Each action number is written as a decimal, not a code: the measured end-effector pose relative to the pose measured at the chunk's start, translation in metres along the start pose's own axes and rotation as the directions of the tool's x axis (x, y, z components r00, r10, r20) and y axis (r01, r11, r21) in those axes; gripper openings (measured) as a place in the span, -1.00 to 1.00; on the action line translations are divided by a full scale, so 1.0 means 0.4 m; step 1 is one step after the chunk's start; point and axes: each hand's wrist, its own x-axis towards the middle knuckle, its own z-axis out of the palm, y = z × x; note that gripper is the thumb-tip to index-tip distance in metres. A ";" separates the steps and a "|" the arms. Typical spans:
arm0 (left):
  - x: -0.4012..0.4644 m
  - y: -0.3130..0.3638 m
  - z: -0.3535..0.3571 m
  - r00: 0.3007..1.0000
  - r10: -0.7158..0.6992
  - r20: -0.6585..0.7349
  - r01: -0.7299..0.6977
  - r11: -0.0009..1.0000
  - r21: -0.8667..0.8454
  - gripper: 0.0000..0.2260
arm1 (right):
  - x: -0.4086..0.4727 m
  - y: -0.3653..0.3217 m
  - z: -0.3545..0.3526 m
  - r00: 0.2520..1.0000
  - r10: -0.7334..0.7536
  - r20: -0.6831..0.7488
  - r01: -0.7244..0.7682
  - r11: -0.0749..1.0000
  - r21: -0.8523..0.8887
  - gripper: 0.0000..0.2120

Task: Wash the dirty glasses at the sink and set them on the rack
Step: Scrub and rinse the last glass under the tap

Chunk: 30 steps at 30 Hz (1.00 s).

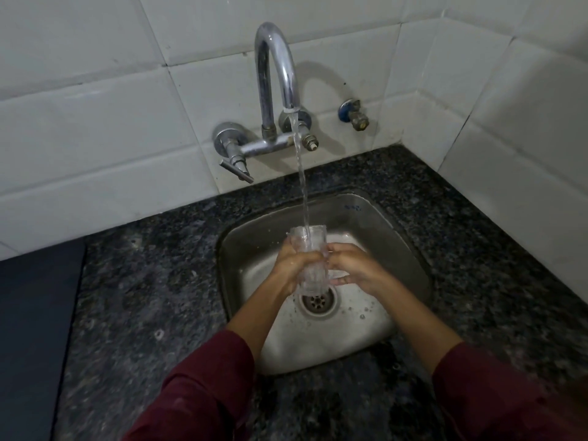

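A clear tall glass [310, 275] is held upright over the steel sink [394, 230], just above the drain [318, 302]. Water runs from the chrome tap [275, 68] straight into the glass's open mouth. My left hand [294, 265] grips the glass from the left, fingers curled round its middle. From the right, my right hand [353, 267] holds it too, fingers wrapped on its side. No rack or other glasses are in view.
Dark speckled granite counter [143, 297] surrounds the sink. A dark blue surface [31, 329] lies at the far left. White tiled walls meet in a corner at the right, with a small blue-handled valve [353, 114] beside the tap and a lever handle [237, 168] at its left.
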 end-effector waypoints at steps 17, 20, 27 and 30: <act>-0.061 -0.021 -0.012 0.947 0.300 0.116 -0.291 0.953 -0.086 -0.25 | -0.023 0.061 0.025 0.916 -0.400 -0.032 0.367 0.867 -0.336 -0.18; -0.066 -0.014 -0.007 0.950 0.285 0.126 -0.274 0.957 -0.099 -0.22 | -0.025 0.059 0.013 0.906 -0.422 -0.022 0.388 0.852 -0.351 -0.20; -0.072 0.018 -0.031 0.944 0.190 0.270 -0.165 0.980 -0.112 -0.36 | -0.041 0.025 -0.027 0.893 -0.449 0.034 0.421 0.806 -0.417 -0.17; -0.067 0.053 -0.050 0.978 0.096 0.185 -0.040 0.958 -0.285 -0.41 | -0.039 0.029 -0.049 0.904 -0.426 0.041 0.401 0.810 -0.428 -0.20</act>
